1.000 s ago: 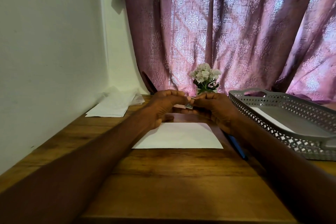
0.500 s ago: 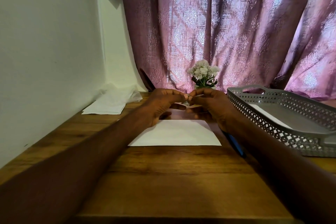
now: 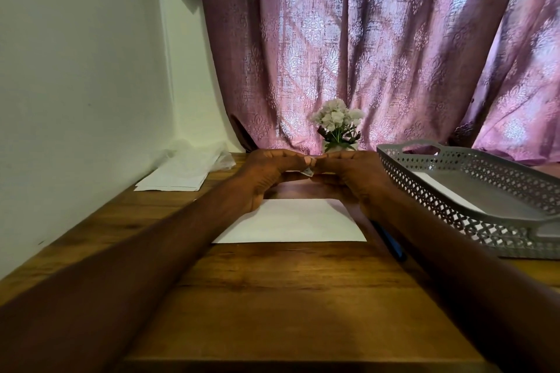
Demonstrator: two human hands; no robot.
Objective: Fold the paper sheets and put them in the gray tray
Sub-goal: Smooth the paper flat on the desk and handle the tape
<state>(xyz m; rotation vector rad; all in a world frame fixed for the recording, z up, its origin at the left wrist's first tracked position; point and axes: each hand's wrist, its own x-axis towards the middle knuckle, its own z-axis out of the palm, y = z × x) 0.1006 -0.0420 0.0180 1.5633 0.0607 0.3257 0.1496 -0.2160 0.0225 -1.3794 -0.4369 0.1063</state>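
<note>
Most of what the hands hold is hidden: only a small pale corner of folded paper (image 3: pixel 308 172) pokes out below the point where the two sets of fingers meet, and its full shape and number of folds cannot be made out. The left hand (image 3: pixel 266 174) and right hand (image 3: pixel 353 174) are raised just above the surface (image 3: pixel 272 297), knuckles toward the camera, fingers curled inward and thumb tips almost touching — both pinch the little piece between them, so it sits right at the fingertips rather than in either palm.

Beneath the hands a larger white sheet (image 3: pixel 291 222) lies flat in the middle of the surface, its far edge covered by the wrists. A blue pen (image 3: pixel 392 244) beside its right edge is largely hidden under the right forearm. The gray tray (image 3: pixel 472 188) stands at the right edge of the surface, cut off by the frame; a white sheet inside it (image 3: pixel 445 192) shows only as a strip along its floor. At the far left corner, against the wall, lies a loose stack of papers (image 3: pixel 175 179) with something filmy on top — hard to identify. A small pot of white flowers (image 3: pixel 337 127) stands at the far edge before the curtain (image 3: pixel 378 48).
</note>
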